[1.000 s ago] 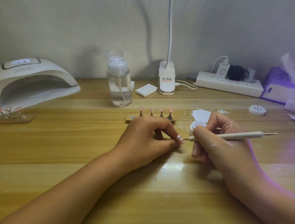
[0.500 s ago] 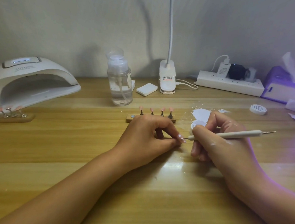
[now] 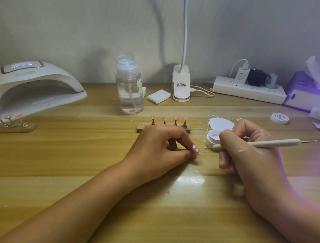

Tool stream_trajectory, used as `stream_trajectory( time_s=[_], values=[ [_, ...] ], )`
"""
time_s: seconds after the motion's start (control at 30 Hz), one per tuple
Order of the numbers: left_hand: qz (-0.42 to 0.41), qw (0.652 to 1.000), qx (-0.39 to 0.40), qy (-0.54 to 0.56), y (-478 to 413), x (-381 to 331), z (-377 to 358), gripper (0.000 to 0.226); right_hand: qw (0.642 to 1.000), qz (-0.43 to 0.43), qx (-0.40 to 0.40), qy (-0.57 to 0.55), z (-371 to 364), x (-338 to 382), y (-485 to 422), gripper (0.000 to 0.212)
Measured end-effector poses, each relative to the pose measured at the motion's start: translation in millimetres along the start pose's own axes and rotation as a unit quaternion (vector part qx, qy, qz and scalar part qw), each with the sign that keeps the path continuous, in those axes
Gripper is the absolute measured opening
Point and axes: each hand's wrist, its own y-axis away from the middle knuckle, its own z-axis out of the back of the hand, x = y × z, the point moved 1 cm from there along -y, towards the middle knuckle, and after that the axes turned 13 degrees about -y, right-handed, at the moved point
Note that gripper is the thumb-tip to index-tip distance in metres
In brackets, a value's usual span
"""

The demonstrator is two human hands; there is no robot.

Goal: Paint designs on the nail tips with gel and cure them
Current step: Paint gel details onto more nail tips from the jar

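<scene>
Forearms (image 3: 85, 204) bare; white smears (image 3: 241, 150) on right hand (image 3: 251, 152) back

- The left hand (image 3: 161, 146) rests near the middle of the wooden desk (image 3: 81, 156), fingers curled, pinching a pink nail tip (image 3: 196, 150) with white dots.
- The right hand (image 3: 249, 152) grips a dotting tool (image 3: 268, 144) held level; its metal point sits just beside the nail tip, not touching.
- An open white gel jar (image 3: 211, 138) stands behind the right hand's fingers.
- A wooden holder (image 3: 142, 127) carrying four pink tips stands just behind the left hand.
- A white curing lamp (image 3: 28, 87) sits at the far left corner.
- A pump bottle (image 3: 130, 89) and a power strip (image 3: 248, 89) stand along the far edge.
</scene>
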Motion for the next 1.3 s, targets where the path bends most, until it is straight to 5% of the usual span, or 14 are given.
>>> stream_trajectory(
  time_s=[0.8,1.3],
  values=[
    [0.001,1.000,0.004,-0.008,0.5,-1.0,0.4,0.015,0.999,-0.005,0.034,0.037,-1.7,-5.0,-0.8,0.036],
    [0.017,0.999,-0.038,0.009,2.3,0.3,1.0,0.017,0.996,0.022,-0.058,-0.069,6.4,-1.3,-2.7,0.037]
  ],
)
